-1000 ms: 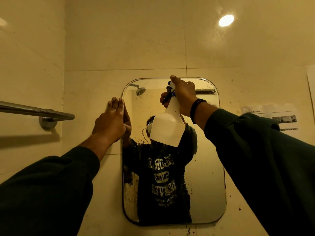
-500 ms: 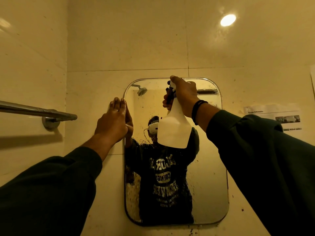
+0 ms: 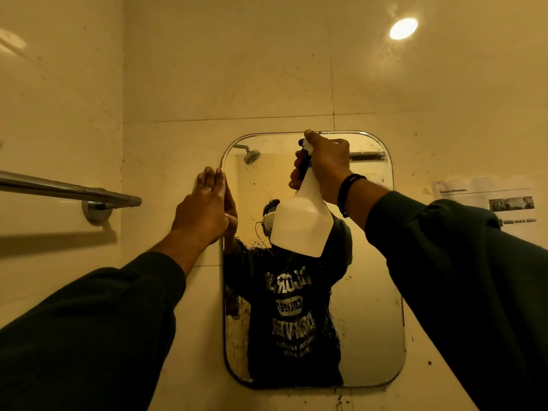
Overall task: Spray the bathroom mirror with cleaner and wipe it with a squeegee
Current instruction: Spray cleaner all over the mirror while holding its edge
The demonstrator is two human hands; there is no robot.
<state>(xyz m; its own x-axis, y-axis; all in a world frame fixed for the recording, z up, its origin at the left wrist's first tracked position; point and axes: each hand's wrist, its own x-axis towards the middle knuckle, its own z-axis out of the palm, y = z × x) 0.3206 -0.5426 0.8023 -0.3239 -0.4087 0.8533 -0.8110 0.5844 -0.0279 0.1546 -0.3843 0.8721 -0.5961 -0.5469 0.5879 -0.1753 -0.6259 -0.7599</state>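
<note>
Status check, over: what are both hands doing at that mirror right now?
Right hand gripping white spray bottle, raised at mirror top. Left hand flat against mirror's left edge. Droplets on glass; no squeegee in view. Nothing in the way.

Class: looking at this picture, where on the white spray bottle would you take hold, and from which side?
Take the spray bottle at its narrow neck under the blue trigger head, coming from the side away from the mirror, as the right hand does. The body flares too wide for a firm grip.

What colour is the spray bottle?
The spray bottle is white with a blue trigger top, seen in the head view.
</note>
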